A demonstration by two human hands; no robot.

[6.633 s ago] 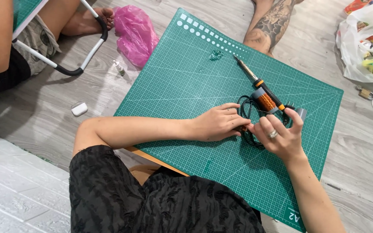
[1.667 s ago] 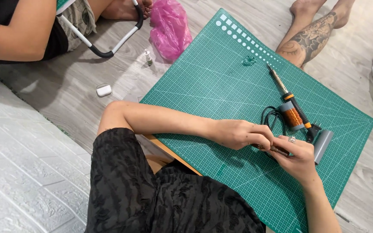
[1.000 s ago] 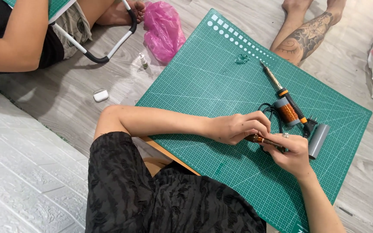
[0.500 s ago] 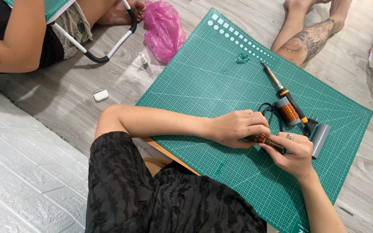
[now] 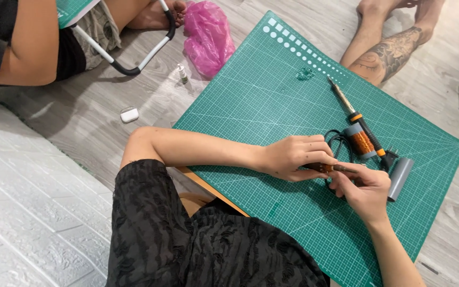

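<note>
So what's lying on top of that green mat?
On the mat: a soldering iron with black cord, a grey tube, and both hands pinching a small brown piece, mostly covered by fingers.

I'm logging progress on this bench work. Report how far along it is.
Set out: soldering iron, copper coil and grey tube lie untouched on the green cutting mat. In hand: left hand and right hand pinch a small brown part between them. Left: nothing visibly joined yet.
</note>
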